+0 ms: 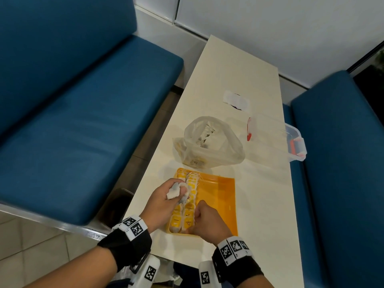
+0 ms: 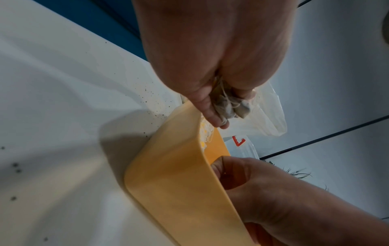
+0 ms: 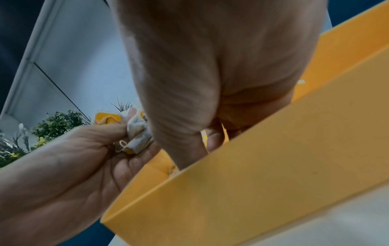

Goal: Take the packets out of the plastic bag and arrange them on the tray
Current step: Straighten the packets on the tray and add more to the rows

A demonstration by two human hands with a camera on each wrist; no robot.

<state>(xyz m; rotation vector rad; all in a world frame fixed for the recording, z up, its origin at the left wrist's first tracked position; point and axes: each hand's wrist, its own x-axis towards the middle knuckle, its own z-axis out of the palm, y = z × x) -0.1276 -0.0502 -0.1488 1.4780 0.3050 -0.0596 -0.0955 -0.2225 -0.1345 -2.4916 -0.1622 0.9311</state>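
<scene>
Booth setting: a long cream table (image 1: pixel 239 80) runs between two blue benches (image 1: pixel 83 113), white wall panels behind. I log an orange tray (image 1: pixel 218 196) at the near end of the table, and just beyond it the plastic bag (image 1: pixel 209 142), slumped open with more packets inside. Right of the bag sits a clear lidded box (image 1: pixel 276 138) with red clips, partly overhanging the table edge. Farther up lies a small white paper item (image 1: pixel 236 99); I cannot read it.

Left hand (image 1: pixel 168 196) hovers over the tray's left column, fingers curled around a crumpled bunch of packets (image 1: pixel 176 192) with strings trailing; the left wrist view confirms the clenched grip. Right hand (image 1: pixel 205 219) is low at the tray's near edge, fingers curled, thumb and finger pinching what looks like a yellow packet tag in the right wrist view. Two columns of laid packets (image 1: pixel 188 204) fill the tray's left side, yellow tags up; the right side is bare orange.

Obstructions: both hands cover the near ends of the columns, so I cannot count packets. The tray wall blocks most of both wrist views. Bag contents are hazy through the film.
</scene>
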